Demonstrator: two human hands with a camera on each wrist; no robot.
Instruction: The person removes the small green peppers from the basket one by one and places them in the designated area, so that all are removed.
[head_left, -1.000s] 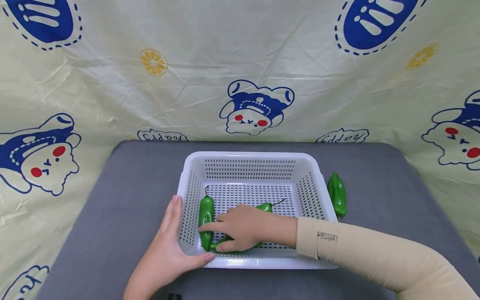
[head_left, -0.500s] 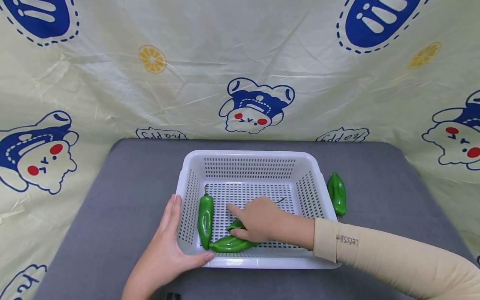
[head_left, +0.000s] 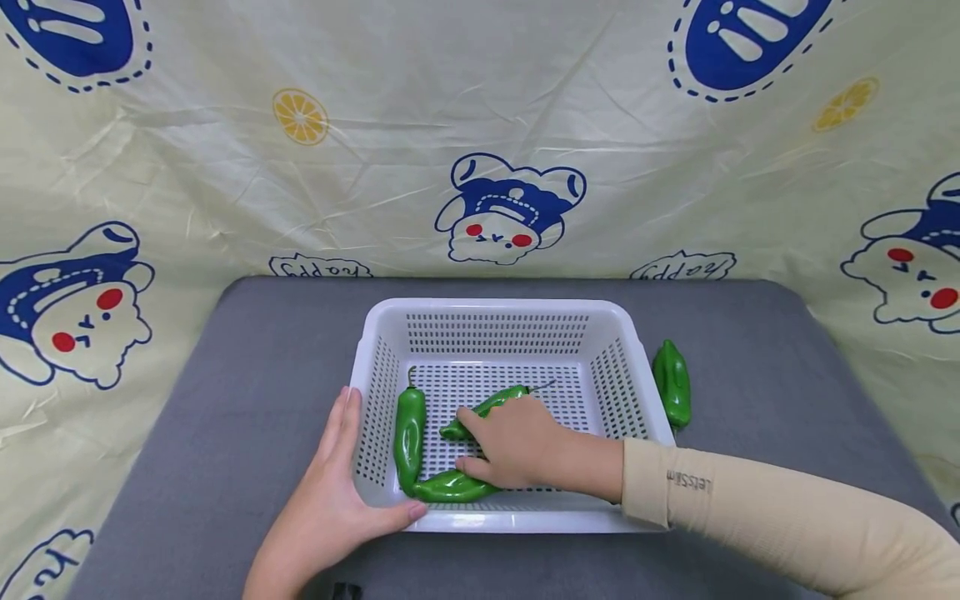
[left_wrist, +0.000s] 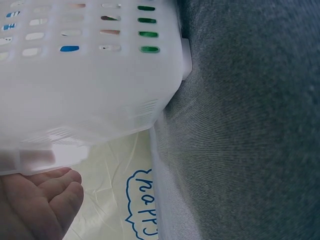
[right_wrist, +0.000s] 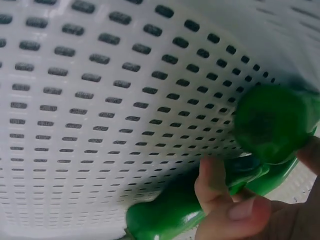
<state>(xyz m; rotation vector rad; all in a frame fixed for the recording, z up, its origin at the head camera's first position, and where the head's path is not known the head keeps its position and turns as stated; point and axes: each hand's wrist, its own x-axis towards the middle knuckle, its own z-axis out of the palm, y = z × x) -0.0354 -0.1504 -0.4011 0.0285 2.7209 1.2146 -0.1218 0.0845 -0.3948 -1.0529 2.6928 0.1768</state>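
Note:
Three green chili peppers lie in a white perforated basket [head_left: 498,521]: one upright along the left side [head_left: 409,437], one slanting across the middle [head_left: 487,406], one along the near side [head_left: 453,487]. My right hand [head_left: 517,442] reaches in between the middle and near ones, index finger and thumb spread apart. In the right wrist view its fingertips overlap the stem-down chili pepper [right_wrist: 170,205], and its thumb is at the blunt end of another [right_wrist: 270,125]. My left hand [head_left: 337,483] rests against the basket's near left corner, thumb on the near rim, fingers straight along the left rim.
Outside the basket's right wall a further green chili pepper [head_left: 672,383] lies on the grey table [head_left: 757,400]. A printed curtain [head_left: 375,192] hangs behind the table. At the bottom edge a small black object [head_left: 347,592] shows partly.
My right hand has drawn back to the right from the left chili pepper. In the last half second the middle chili pepper has shifted away from me and left. My left hand stays at the corner.

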